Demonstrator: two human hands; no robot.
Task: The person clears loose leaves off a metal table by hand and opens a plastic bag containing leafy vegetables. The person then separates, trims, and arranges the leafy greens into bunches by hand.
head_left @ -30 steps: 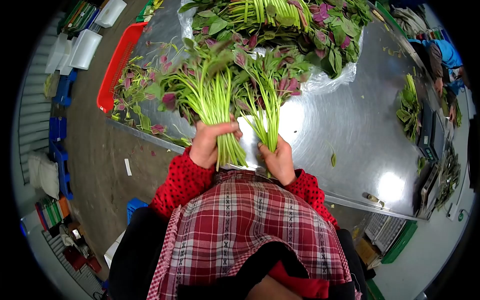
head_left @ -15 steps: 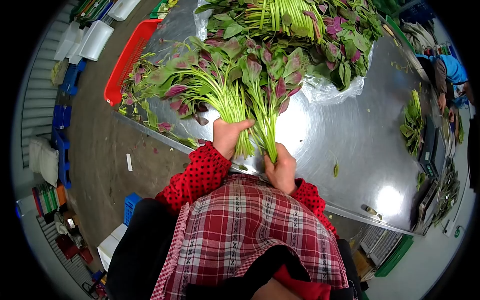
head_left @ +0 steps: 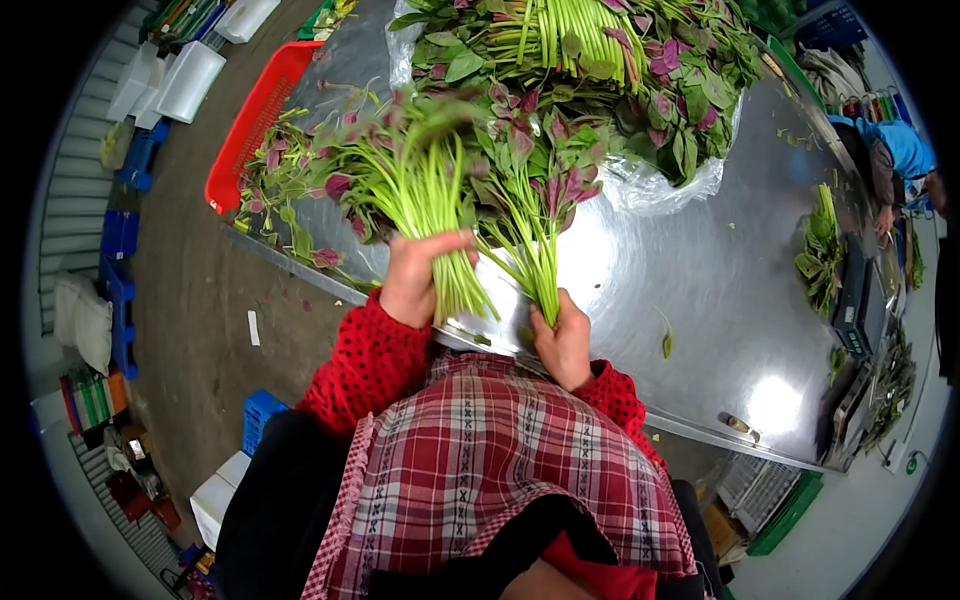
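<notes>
My left hand (head_left: 418,275) is closed around a thick bunch of red amaranth greens (head_left: 425,200), stems toward me and the leaf tops blurred by motion. In my right hand (head_left: 563,338) is a smaller bunch of the same greens (head_left: 540,235), gripped near the stem ends. The two bunches stand apart at the stems, while their leaves come close together. Both are held over the near edge of a metal table (head_left: 660,270). Beyond them a large pile of amaranth (head_left: 690,110) lies on clear plastic (head_left: 665,185).
A red plastic basket (head_left: 262,120) sits at the table's left edge beside loose leaves and trimmings (head_left: 285,190). To the right are a small bunch of greens (head_left: 822,255) and a dark scale-like device (head_left: 855,305). A co-worker in blue (head_left: 900,150) stands at the far right.
My left hand has moved left with its bunch, opening a gap between the two sets of stems. The right hand stays nearly in place, still holding its bunch.
</notes>
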